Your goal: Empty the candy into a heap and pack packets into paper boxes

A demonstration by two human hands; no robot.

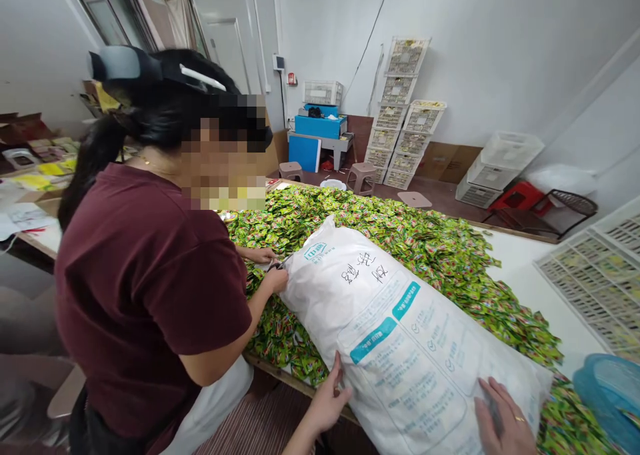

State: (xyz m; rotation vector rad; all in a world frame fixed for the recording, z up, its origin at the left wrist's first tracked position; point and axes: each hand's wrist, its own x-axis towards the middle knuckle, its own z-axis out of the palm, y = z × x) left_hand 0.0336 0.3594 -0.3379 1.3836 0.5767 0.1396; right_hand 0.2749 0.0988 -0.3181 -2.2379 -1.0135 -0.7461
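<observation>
A large, full white sack with teal print and black handwriting lies across a heap of small green packets. My left hand touches the sack's near side, fingers stretched along it and the thumb apart. On the sack's right part rests my right hand, fingers extended and a ring on one of them. A dark patch shows between its thumb and fingers; I cannot make out what it is. At the sack's far-left end, a co-worker's hand holds what looks like dark-handled scissors.
The co-worker in a maroon shirt stands close on the left. A blue plastic basket and a white crate are at the right. Behind the table stand stools and stacked crates.
</observation>
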